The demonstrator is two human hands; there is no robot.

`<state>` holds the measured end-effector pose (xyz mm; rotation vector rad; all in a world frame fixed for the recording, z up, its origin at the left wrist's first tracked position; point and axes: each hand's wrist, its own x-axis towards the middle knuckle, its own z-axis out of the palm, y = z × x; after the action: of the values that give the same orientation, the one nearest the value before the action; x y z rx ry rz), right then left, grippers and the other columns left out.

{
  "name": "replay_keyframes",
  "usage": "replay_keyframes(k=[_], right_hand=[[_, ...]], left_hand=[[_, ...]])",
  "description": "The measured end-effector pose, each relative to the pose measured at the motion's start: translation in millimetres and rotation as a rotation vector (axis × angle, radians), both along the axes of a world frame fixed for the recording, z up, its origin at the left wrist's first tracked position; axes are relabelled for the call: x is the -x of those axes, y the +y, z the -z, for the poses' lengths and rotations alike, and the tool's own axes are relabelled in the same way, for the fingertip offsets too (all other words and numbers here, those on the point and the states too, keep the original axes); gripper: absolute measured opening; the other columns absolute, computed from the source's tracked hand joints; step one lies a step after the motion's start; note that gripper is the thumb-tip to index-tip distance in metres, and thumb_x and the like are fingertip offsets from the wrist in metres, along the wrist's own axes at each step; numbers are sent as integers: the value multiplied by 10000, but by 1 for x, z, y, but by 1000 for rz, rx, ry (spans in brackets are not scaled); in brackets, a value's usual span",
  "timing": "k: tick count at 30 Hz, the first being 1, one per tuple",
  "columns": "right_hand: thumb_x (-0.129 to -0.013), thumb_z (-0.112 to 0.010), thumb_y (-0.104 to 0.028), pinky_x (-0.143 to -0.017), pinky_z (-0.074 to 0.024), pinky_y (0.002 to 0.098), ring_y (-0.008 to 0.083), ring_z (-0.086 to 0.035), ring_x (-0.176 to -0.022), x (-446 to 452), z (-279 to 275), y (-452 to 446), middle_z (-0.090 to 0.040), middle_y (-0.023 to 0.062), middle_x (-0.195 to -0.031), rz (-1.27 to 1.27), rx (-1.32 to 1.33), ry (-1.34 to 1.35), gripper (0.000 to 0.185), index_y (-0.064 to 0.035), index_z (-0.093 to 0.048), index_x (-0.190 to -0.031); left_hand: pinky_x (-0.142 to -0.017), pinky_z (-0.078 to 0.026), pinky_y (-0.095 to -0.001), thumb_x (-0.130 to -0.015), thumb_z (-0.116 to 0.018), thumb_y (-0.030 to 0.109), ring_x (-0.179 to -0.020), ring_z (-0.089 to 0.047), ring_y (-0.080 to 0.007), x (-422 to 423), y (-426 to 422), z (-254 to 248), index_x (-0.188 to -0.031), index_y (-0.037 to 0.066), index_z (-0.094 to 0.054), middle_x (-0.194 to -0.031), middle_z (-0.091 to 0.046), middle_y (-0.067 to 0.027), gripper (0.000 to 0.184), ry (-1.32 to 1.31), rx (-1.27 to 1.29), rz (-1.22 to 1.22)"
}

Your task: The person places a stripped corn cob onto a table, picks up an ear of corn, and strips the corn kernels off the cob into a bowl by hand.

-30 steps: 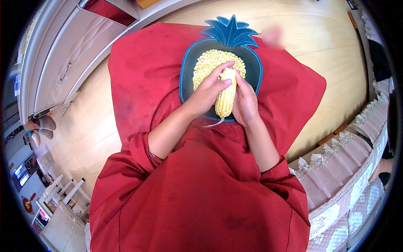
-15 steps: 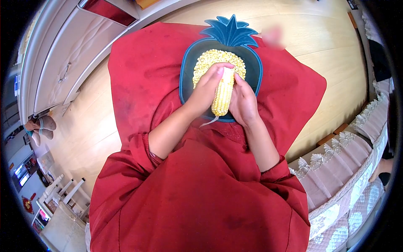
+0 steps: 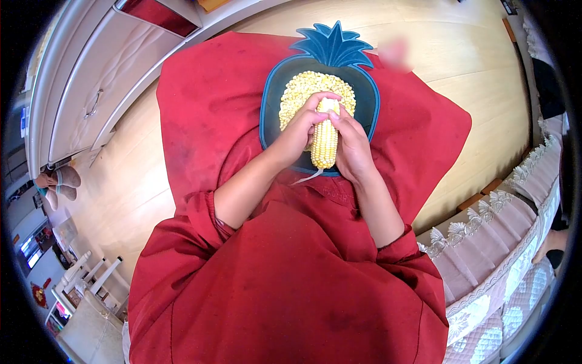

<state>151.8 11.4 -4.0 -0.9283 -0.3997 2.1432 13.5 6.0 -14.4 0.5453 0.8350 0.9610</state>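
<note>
An ear of corn (image 3: pixel 325 142) is held upright between my hands, its bare tip pointing away from me and a pale strand hanging from its near end. My left hand (image 3: pixel 298 130) wraps round its left side, the thumb near the top rows. On the right side, my right hand (image 3: pixel 353 145) grips it, its thumb pressed on the kernels close to the other thumb. Beneath the corn lies a dark blue-green pineapple-shaped tray (image 3: pixel 265 109) with a leafy top. Loose yellow kernels (image 3: pixel 309 85) are heaped in it, partly hidden by my hands.
The tray rests on a red cloth (image 3: pixel 206 97) spread over my lap. Pale wooden floor (image 3: pixel 139 224) surrounds it. A white cabinet (image 3: pixel 91 85) stands at the left, slippers (image 3: pixel 63 179) near its foot. Along the right runs a lace-trimmed sofa (image 3: pixel 479 242).
My right thumb has moved up and over onto the front of the corn, and my left thumb has shifted slightly down. The corn has moved slightly to the right.
</note>
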Motion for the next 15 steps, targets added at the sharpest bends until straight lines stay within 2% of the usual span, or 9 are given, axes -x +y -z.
replay_keyframes(k=[3, 7, 9, 12, 15], right_hand=[[-1017, -501, -213, -880, -509, 297, 153, -603, -1072, 1, 2, -1, -565, 102, -1218, 26, -5, 2, 461, 0, -372, -1405], [-1047, -427, -300, -953, -473, 336, 174, -577, -1131, 3, 5, -1, -561, 106, -1252, 56, 10, -4, 464, -6, -379, -1404], [-1061, -371, -355, -1005, -440, 359, 187, -556, -1171, 3, 3, 0, -551, 109, -1289, 46, 13, 53, 485, -11, -385, -1402], [-1068, -296, -400, -1067, -382, 378, 202, -520, -1230, 6, -6, 2, -531, 118, -1338, 48, 1, 38, 514, -18, -394, -1397], [-1069, -283, -399, -1080, -368, 371, 204, -506, -1252, 5, -5, 2, -524, 123, -1351, 29, -13, 69, 512, -20, -398, -1394]], left_hand=[[-1021, -399, -305, -858, -415, 158, -1192, -522, -191, 0, 0, -1, -1347, 76, -448, -1268, -527, -117, 497, 44, -57, 14], [-1053, -355, -293, -838, -457, 104, -1217, -489, -179, -1, 1, -10, -1341, 71, -457, -1271, -526, -98, 504, 190, -177, 16], [-1055, -352, -291, -840, -463, 80, -1211, -490, -174, -2, 1, -8, -1339, 68, -459, -1279, -524, -93, 499, 174, -163, 8], [-1053, -354, -292, -860, -453, 58, -1201, -495, -172, -3, 0, -1, -1328, 63, -468, -1276, -531, -89, 469, 194, -179, -7], [-1046, -362, -294, -887, -433, 56, -1187, -504, -169, -3, 1, 3, -1312, 57, -482, -1259, -545, -90, 427, 220, -192, -25]])
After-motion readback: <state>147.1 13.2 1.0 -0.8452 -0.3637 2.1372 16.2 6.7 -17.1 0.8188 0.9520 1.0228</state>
